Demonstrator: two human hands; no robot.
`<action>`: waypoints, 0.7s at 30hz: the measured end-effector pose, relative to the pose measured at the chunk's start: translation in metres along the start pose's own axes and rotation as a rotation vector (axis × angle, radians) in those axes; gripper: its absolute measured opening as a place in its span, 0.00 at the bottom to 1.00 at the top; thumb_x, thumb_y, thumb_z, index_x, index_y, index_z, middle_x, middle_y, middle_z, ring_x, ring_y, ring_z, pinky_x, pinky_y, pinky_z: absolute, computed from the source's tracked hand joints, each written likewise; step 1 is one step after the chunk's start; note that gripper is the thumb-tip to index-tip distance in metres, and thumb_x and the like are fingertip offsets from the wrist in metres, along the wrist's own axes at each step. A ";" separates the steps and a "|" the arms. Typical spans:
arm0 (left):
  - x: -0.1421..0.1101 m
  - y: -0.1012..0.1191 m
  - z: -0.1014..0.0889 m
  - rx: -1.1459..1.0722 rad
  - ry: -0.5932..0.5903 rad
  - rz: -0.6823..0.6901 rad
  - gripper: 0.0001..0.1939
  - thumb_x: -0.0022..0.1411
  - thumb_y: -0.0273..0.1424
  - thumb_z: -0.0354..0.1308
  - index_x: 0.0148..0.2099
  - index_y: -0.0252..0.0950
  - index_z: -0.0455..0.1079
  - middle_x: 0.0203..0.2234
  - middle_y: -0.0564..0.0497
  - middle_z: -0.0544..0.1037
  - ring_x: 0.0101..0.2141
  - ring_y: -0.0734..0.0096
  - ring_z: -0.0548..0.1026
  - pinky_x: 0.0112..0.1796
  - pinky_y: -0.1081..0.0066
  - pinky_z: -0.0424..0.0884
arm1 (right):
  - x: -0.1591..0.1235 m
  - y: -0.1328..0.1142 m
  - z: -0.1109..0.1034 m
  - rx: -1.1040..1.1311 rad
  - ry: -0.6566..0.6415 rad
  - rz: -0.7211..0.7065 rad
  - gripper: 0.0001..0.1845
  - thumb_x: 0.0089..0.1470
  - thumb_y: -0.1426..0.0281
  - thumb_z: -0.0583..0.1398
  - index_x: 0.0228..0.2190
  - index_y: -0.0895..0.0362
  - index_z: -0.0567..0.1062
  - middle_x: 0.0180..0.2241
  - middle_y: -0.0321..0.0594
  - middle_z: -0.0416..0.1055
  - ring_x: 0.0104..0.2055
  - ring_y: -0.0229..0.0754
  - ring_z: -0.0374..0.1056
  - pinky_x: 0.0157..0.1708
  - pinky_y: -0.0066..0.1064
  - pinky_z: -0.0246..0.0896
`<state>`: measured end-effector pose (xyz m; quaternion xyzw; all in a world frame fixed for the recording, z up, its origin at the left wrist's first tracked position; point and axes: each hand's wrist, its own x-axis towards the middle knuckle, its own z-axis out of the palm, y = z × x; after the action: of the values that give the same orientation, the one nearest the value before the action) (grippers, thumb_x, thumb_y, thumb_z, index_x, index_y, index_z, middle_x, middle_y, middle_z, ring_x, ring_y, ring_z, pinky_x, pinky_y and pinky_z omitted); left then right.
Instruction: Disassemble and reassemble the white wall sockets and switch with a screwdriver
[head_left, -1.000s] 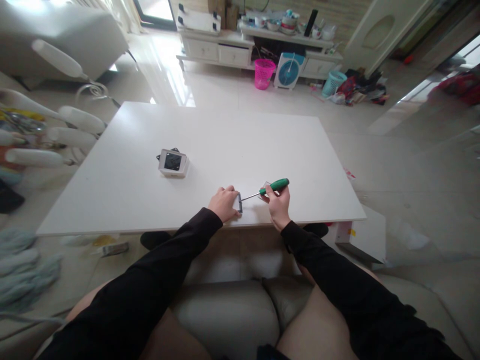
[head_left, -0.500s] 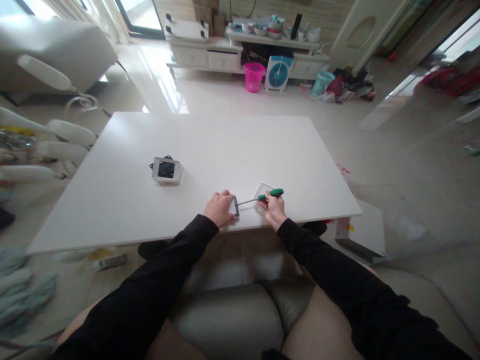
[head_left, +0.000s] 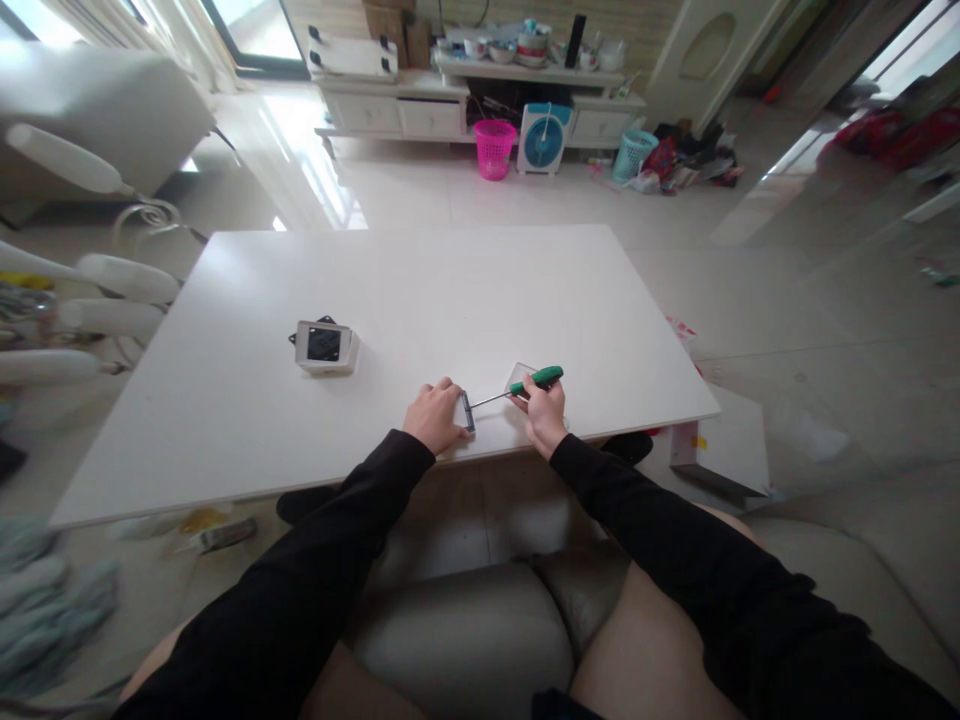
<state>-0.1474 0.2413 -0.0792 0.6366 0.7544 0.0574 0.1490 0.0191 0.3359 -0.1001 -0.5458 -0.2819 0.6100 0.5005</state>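
Observation:
My right hand [head_left: 543,414] is closed round a green-handled screwdriver [head_left: 535,380] near the front edge of the white table [head_left: 420,290]. The screwdriver's metal shaft points left, its tip at a small flat dark-edged device [head_left: 467,411]. My left hand [head_left: 434,417] is curled round that device and holds it on edge on the tabletop. A small clear flat piece [head_left: 521,377] lies just behind the screwdriver handle. Both forearms wear black sleeves.
A small white box with a dark screen [head_left: 325,346] sits left of centre on the table. White chair parts [head_left: 112,290] stand to the left. Beyond the table are a pink basket [head_left: 494,148], a blue fan [head_left: 541,139] and a white cabinet [head_left: 420,110].
The view has tilted and drifted, so the table sits lower in the picture. Both hands keep their grips; the screwdriver handle has dropped a little and stays against the device.

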 end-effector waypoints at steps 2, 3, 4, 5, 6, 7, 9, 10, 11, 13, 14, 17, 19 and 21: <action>-0.001 0.001 -0.001 0.003 -0.001 -0.004 0.32 0.48 0.41 0.76 0.53 0.38 0.73 0.50 0.46 0.75 0.48 0.50 0.74 0.46 0.60 0.73 | -0.007 -0.003 0.001 -0.049 -0.097 -0.130 0.19 0.50 0.64 0.70 0.36 0.54 0.67 0.32 0.30 0.72 0.31 0.35 0.73 0.31 0.31 0.78; -0.001 0.001 -0.001 0.004 -0.002 -0.006 0.32 0.48 0.41 0.76 0.53 0.38 0.73 0.50 0.46 0.75 0.48 0.50 0.74 0.46 0.60 0.73 | -0.012 -0.004 0.001 -0.090 -0.150 -0.211 0.19 0.51 0.63 0.70 0.38 0.53 0.67 0.33 0.31 0.72 0.32 0.35 0.73 0.33 0.31 0.78; -0.001 0.001 -0.001 0.005 -0.004 -0.006 0.31 0.48 0.41 0.76 0.53 0.38 0.73 0.50 0.45 0.75 0.48 0.50 0.74 0.46 0.60 0.73 | -0.019 -0.006 0.001 -0.142 -0.202 -0.298 0.19 0.51 0.62 0.70 0.38 0.53 0.68 0.34 0.32 0.73 0.33 0.36 0.74 0.33 0.31 0.78; -0.002 0.001 -0.002 0.005 -0.005 -0.006 0.31 0.48 0.41 0.76 0.53 0.38 0.73 0.49 0.45 0.75 0.48 0.50 0.74 0.46 0.60 0.73 | -0.025 -0.008 0.001 -0.202 -0.251 -0.388 0.19 0.52 0.61 0.70 0.39 0.53 0.68 0.35 0.33 0.72 0.34 0.37 0.73 0.34 0.31 0.78; -0.002 0.001 -0.002 0.004 -0.003 -0.004 0.31 0.48 0.41 0.76 0.53 0.38 0.73 0.49 0.45 0.75 0.48 0.50 0.74 0.46 0.59 0.73 | -0.032 -0.010 0.000 -0.269 -0.304 -0.476 0.18 0.53 0.61 0.69 0.38 0.53 0.68 0.34 0.34 0.72 0.35 0.37 0.73 0.34 0.30 0.78; -0.002 0.001 -0.001 0.002 -0.001 -0.001 0.31 0.48 0.41 0.76 0.53 0.38 0.74 0.49 0.45 0.75 0.48 0.50 0.74 0.46 0.59 0.73 | -0.039 -0.012 0.000 -0.331 -0.362 -0.552 0.16 0.54 0.62 0.68 0.38 0.53 0.68 0.34 0.34 0.71 0.35 0.38 0.73 0.33 0.30 0.77; -0.002 0.000 0.000 -0.006 0.008 0.007 0.30 0.48 0.41 0.75 0.53 0.38 0.74 0.49 0.45 0.75 0.47 0.51 0.74 0.46 0.59 0.73 | -0.051 -0.016 -0.002 -0.438 -0.512 -0.686 0.13 0.57 0.63 0.66 0.37 0.52 0.68 0.35 0.35 0.72 0.37 0.39 0.73 0.33 0.29 0.76; -0.001 -0.001 0.001 -0.011 0.013 0.011 0.29 0.49 0.40 0.75 0.52 0.38 0.74 0.48 0.45 0.75 0.47 0.51 0.74 0.46 0.60 0.73 | -0.055 -0.018 -0.003 -0.488 -0.584 -0.763 0.11 0.58 0.64 0.66 0.37 0.52 0.68 0.35 0.36 0.72 0.38 0.40 0.73 0.34 0.30 0.76; -0.001 -0.001 0.001 -0.018 0.017 0.013 0.27 0.49 0.40 0.74 0.51 0.38 0.75 0.48 0.45 0.76 0.46 0.52 0.74 0.47 0.60 0.73 | -0.057 -0.020 -0.004 -0.531 -0.655 -0.841 0.10 0.58 0.65 0.65 0.37 0.52 0.69 0.35 0.37 0.72 0.38 0.40 0.72 0.35 0.31 0.75; -0.001 -0.001 0.002 -0.031 0.025 0.019 0.23 0.52 0.39 0.72 0.49 0.39 0.75 0.47 0.46 0.76 0.45 0.54 0.74 0.47 0.60 0.73 | -0.059 -0.022 -0.005 -0.596 -0.757 -0.970 0.08 0.57 0.67 0.65 0.36 0.52 0.70 0.34 0.37 0.73 0.36 0.41 0.71 0.38 0.33 0.74; -0.001 -0.001 0.002 -0.035 0.029 0.020 0.21 0.53 0.39 0.71 0.48 0.39 0.76 0.47 0.46 0.76 0.45 0.55 0.74 0.47 0.60 0.73 | -0.058 -0.023 -0.005 -0.608 -0.781 -0.993 0.07 0.57 0.68 0.65 0.35 0.52 0.70 0.33 0.37 0.73 0.36 0.41 0.71 0.38 0.34 0.74; -0.002 -0.001 0.001 -0.032 0.028 0.017 0.24 0.52 0.39 0.72 0.50 0.39 0.75 0.48 0.46 0.76 0.45 0.53 0.74 0.46 0.60 0.73 | -0.050 -0.020 -0.003 -0.544 -0.697 -0.853 0.09 0.57 0.67 0.65 0.35 0.52 0.69 0.33 0.36 0.72 0.35 0.41 0.72 0.33 0.32 0.74; -0.002 -0.001 0.001 -0.026 0.021 0.010 0.29 0.49 0.40 0.75 0.52 0.38 0.75 0.49 0.46 0.76 0.46 0.51 0.74 0.46 0.60 0.73 | -0.041 -0.016 -0.001 -0.443 -0.556 -0.684 0.12 0.57 0.64 0.66 0.36 0.51 0.67 0.33 0.35 0.72 0.34 0.40 0.73 0.31 0.31 0.75; -0.001 -0.001 0.000 -0.024 0.012 0.008 0.32 0.47 0.40 0.76 0.53 0.38 0.74 0.50 0.46 0.76 0.47 0.51 0.74 0.46 0.60 0.73 | -0.030 -0.011 0.000 -0.332 -0.430 -0.553 0.16 0.55 0.62 0.68 0.37 0.51 0.67 0.32 0.34 0.72 0.34 0.40 0.74 0.32 0.33 0.77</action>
<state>-0.1481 0.2404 -0.0797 0.6377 0.7519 0.0706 0.1519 0.0199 0.3123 -0.0790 -0.3824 -0.6118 0.4986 0.4806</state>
